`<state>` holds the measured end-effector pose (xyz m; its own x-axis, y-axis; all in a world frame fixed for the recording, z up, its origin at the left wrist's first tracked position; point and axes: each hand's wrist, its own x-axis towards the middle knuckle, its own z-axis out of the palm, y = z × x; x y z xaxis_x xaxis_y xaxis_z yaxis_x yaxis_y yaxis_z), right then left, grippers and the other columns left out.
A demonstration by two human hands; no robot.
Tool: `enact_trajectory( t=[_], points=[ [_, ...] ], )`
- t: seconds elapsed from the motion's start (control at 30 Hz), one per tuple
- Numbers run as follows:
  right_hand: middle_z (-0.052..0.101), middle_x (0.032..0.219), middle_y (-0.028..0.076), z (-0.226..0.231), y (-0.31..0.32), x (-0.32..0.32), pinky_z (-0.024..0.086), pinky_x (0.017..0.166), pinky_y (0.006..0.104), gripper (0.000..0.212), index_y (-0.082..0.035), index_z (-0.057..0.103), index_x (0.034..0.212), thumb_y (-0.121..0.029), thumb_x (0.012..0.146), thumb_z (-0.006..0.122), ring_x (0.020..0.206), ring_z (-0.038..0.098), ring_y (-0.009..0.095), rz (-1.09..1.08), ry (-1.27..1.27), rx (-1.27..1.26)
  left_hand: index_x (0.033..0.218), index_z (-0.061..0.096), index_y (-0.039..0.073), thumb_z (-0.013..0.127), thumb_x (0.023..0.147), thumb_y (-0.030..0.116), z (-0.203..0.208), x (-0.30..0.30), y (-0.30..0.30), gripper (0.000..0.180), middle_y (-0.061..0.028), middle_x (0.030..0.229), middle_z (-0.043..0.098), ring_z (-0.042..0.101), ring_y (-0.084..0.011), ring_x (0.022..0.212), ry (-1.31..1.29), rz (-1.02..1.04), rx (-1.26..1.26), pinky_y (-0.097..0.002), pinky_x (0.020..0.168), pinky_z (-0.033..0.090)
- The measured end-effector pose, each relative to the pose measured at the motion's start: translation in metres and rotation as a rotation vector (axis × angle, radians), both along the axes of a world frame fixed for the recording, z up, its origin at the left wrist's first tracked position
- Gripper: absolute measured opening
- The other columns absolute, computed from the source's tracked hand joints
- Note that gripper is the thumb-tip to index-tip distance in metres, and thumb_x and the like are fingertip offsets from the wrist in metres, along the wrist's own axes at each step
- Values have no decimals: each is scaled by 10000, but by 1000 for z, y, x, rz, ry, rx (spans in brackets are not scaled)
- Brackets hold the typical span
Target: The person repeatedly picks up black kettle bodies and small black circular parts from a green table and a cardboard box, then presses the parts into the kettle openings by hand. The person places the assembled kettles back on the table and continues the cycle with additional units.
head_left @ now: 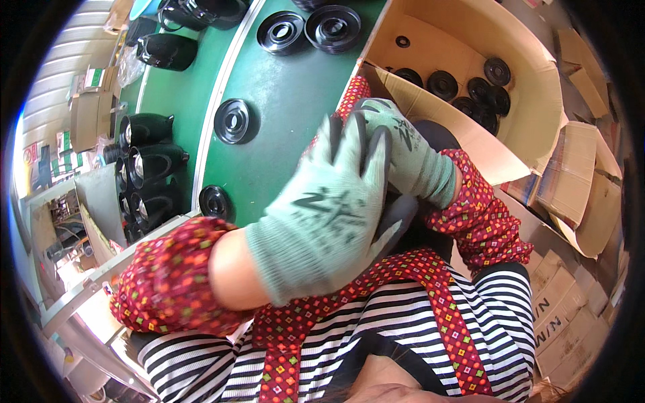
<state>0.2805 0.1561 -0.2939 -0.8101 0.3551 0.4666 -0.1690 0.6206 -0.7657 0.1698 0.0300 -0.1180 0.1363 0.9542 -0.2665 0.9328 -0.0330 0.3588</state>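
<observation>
My left hand (329, 208), in a pale green glove with dark fingertips, reaches across in front of me. Its fingers are stretched out and slightly apart, with the thumb away from them. It overlaps my right hand (406, 148), gloved alike, whose fingers are bent and mostly hidden behind the left one. Whether anything lies between the hands cannot be seen. Red patterned cloth (354, 94) shows just beyond the fingers. The nearest loose part on the green table (282, 151) is a round black ringed disc (234, 121), to the left of the hands and touched by neither.
At the right stands an open cardboard box (470, 40) with several black discs inside. More black discs (333, 28) lie stacked at the table's far end. Black glossy jugs (158, 164) stand along the left, past a white rail (213, 101). Flattened cartons (571, 174) lie at right.
</observation>
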Motion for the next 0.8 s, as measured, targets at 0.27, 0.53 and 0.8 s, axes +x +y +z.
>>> enact_trajectory(
  t=[0.27, 0.53, 0.8],
  points=[
    [673, 989, 117, 26, -16, 12, 420, 944, 501, 261, -85, 700, 1059, -313, 937, 660, 1015, 620, 341, -111, -294, 159, 1633, 256, -55, 656, 1014, 218, -27, -36, 1, 786, -324, 1088, 707, 723, -488, 956, -216, 227, -304, -497, 797, 583],
    [574, 968, 123, 74, -21, 46, 433, 822, 475, 608, -67, 665, 1251, -454, 803, 801, 942, 575, 309, -204, -523, 220, 1614, 394, 14, 700, 986, 231, -89, -87, 16, 731, -238, 1120, 749, 749, -427, 892, -370, -136, -220, -454, 798, 595],
    [578, 894, 77, 92, -18, 44, 441, 718, 442, 620, -86, 682, 1269, -540, 855, 767, 818, 615, 250, -246, -831, 273, 1306, 659, 65, 807, 813, 338, -130, -103, 53, 582, -144, 1015, 745, 745, -375, 877, -388, -403, -167, -442, 787, 607]
  ],
)
